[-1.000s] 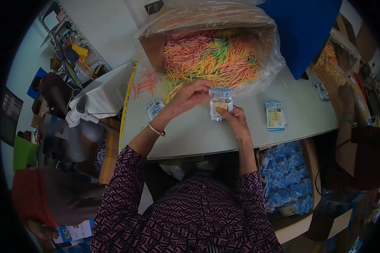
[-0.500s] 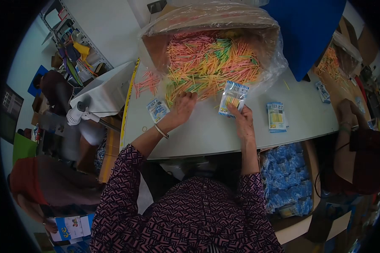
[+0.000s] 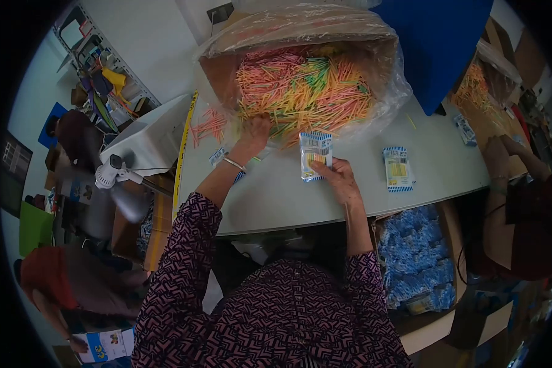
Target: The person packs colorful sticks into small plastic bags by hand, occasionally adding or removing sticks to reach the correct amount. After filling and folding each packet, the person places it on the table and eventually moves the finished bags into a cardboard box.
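My right hand (image 3: 339,179) is closed on a small clear-and-blue printed packet (image 3: 316,147), with yellow sticks showing through it. The packet is upright in front of the pile. At the pile's lower left edge is my left hand (image 3: 256,133), its fingers bent and close together among thin coloured sticks (image 3: 303,92). Its fingertips are partly hidden, so I cannot make out what they grip. Beside my left wrist, partly covered by it, lies another blue packet (image 3: 218,157). A third packet (image 3: 398,168) of yellow sticks lies flat on the table to the right.
The sticks spill from a plastic-lined carton (image 3: 221,76) on the white table (image 3: 270,205). Loose pink sticks (image 3: 208,127) lie left. Below the table edge stands a carton of blue packets (image 3: 414,257). A small white fan (image 3: 111,172) is at left; co-workers' hands show on both sides.
My right hand has moved left with the packet, holding it more upright. My left hand has shifted left and further up into the edge of the sticks, its wrist now covering more of the left packet.
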Tool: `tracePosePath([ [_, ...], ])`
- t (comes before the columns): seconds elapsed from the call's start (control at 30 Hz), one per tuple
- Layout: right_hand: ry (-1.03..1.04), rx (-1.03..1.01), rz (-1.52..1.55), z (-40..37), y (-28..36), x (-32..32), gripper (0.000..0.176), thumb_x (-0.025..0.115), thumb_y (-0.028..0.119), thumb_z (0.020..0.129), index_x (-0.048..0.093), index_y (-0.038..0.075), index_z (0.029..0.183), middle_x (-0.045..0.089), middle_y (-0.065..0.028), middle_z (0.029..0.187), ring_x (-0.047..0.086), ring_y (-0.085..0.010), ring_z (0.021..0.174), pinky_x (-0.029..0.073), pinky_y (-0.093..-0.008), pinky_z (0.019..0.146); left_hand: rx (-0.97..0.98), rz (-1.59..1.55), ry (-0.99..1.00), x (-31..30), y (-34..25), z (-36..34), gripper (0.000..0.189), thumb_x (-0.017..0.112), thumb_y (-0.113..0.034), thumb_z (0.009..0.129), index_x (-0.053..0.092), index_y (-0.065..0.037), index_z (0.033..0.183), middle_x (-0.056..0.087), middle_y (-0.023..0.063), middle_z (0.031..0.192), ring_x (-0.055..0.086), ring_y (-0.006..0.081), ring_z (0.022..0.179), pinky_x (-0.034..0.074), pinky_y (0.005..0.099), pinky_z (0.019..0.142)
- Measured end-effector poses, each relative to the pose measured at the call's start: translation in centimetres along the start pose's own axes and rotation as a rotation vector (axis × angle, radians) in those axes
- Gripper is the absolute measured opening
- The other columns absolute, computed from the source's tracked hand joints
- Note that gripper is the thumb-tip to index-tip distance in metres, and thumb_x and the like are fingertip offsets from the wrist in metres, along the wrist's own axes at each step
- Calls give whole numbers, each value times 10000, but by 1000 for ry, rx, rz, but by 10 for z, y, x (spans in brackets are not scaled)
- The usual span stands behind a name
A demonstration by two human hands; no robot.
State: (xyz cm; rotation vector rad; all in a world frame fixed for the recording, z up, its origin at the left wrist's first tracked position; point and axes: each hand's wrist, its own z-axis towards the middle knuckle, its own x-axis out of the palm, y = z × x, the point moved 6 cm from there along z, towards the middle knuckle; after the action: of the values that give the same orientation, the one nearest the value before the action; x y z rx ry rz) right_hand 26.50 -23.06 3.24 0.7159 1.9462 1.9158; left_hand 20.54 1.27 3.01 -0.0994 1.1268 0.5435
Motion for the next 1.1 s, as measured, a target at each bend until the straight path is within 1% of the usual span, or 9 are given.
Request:
tracePosePath([
  [0.13,28,-43,97,11,-20,2,259,680,249,812,673,36,959,641,9,810,514,-43,729,403,-205,702,-69,36,24,-10,-4,0,195,550,-105,778,539,-19,952,616,168,840,630,333,793,508,412,667],
  [0.2,27,-30,47,12,-24,0,268,673,265,818,674,36,958,639,9,805,511,-42,731,401,-205,704,120,8,-295,-21,-7,-9,235,559,-123,777,520,-13,982,616,183,788,631,332,742,508,418,630],
  [0.23,28,-18,-8,11,-23,-1,278,667,280,824,674,36,956,636,9,800,509,-42,734,399,-205,707,124,6,-295,-25,-9,-6,235,559,-123,777,520,-13,982,616,183,788,631,332,742,508,418,630],
  [0.3,22,17,-30,8,-18,0,289,660,298,828,677,35,946,633,11,795,503,-43,724,395,-207,705,-52,-179,13,-25,-1,5,248,570,-134,776,514,2,975,609,195,726,624,346,685,500,440,585],
  [0.53,1,72,-68,-4,4,5,344,664,363,816,690,30,900,606,26,757,449,-44,669,364,-208,662,-35,-205,-68,-68,5,10,203,551,-86,795,526,-13,983,602,205,718,614,368,677,495,429,563],
  [0.63,6,108,-101,0,-5,2,339,657,349,825,686,26,925,623,18,791,479,-46,702,381,-206,688,81,-355,-191,-92,-3,14,359,620,-100,800,471,-20,1117,611,153,719,613,285,635,498,368,610],
  [0.73,73,83,49,1,-8,8,306,652,308,836,682,26,951,640,7,829,510,-46,746,397,-204,724,103,-809,-212,-130,-25,17,316,621,-24,756,518,-4,1054,615,136,730,618,234,629,494,323,583],
  [0.8,107,69,48,1,-7,11,305,638,297,849,672,25,982,651,-4,853,533,-52,759,421,-210,728,-75,-1402,-65,-132,-36,16,317,627,-27,795,511,-9,1089,613,61,768,594,111,659,485,246,602],
  [1.1,209,56,84,3,-14,14,290,631,272,858,663,32,1017,653,1,896,543,-50,806,429,-213,770,-69,-1660,88,-133,-71,-8,228,582,-28,856,522,-32,1075,607,28,844,574,77,791,474,211,699],
])
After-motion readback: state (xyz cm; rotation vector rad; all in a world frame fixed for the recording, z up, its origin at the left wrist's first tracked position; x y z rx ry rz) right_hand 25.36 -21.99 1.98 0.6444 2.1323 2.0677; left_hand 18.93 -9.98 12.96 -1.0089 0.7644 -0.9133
